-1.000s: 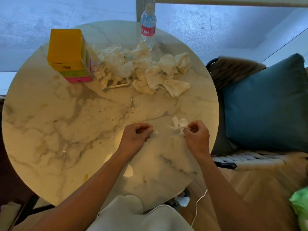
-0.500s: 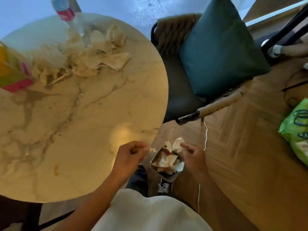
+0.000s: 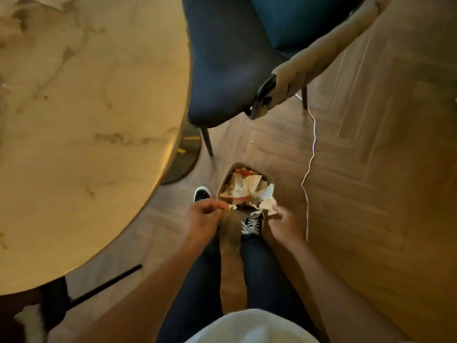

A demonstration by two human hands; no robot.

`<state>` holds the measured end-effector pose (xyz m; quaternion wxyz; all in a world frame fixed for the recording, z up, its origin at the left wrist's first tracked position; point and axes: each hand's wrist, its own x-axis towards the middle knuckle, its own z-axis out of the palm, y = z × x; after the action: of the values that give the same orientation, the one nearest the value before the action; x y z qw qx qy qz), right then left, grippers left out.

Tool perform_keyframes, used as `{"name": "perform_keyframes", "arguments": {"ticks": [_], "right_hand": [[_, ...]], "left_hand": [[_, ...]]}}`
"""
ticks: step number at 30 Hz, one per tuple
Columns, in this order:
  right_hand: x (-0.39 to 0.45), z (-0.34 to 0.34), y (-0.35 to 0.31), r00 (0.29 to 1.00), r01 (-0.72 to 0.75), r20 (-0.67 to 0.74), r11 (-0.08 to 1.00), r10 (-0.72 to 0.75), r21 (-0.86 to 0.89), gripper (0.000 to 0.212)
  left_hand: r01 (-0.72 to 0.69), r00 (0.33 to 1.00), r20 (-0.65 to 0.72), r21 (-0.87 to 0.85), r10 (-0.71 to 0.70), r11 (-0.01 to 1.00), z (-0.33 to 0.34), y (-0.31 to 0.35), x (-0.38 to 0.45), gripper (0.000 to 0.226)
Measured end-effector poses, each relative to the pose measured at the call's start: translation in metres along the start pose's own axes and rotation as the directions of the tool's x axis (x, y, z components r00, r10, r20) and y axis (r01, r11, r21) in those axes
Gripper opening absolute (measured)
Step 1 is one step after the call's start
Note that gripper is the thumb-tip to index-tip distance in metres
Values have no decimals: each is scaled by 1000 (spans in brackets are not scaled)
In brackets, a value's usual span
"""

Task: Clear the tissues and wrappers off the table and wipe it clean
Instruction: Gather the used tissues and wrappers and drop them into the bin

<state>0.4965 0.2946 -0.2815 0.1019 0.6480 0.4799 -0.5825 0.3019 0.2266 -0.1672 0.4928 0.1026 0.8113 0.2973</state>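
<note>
A small bin [image 3: 223,183] stands on the wooden floor by my feet, filled with crumpled tissues and wrappers. My right hand [image 3: 284,222] pinches a crumpled white tissue [image 3: 268,204] over the bin's near right rim. My left hand [image 3: 204,216] pinches a tiny scrap of tissue [image 3: 232,207] at the bin's near left rim. The round marble table [image 3: 81,134] fills the left of the view; the part in view holds no tissues.
A dark blue chair [image 3: 222,60] with a teal cushion stands beyond the bin, its leg close to the table base. A white cable [image 3: 310,164] trails across the floor right of the bin. My shoes flank the bin's near side.
My view has swung from the table top down to the floor. Both hands carried their tissue pieces off the table and now hold them over the bin.
</note>
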Motion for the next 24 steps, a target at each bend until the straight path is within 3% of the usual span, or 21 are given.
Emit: {"name": "perform_keyframes", "arguments": {"ticks": [6,11,14,20,24], "right_hand": [[65,37,24,995,-69,76,997,72,-40,57],[125,70,44,984,-83,148,988,102,-130,56],[144,79,53,982,-82,150,980,111,-182,48],[129,68,61,982,-107,141,986,125,-127,49],[95,49,47,983,-86,154,991,101,-101,48]], "left_hand": [[50,994,77,280,-75,959,40,-46,81,22],[8,961,235,512,-149,859,76,-82,140,36],[-4,929,310,554,-202,832,93,-99,157,42],[61,855,384,594,-349,802,102,-121,158,60],[39,876,370,587,-310,809,85,-108,127,51]]}}
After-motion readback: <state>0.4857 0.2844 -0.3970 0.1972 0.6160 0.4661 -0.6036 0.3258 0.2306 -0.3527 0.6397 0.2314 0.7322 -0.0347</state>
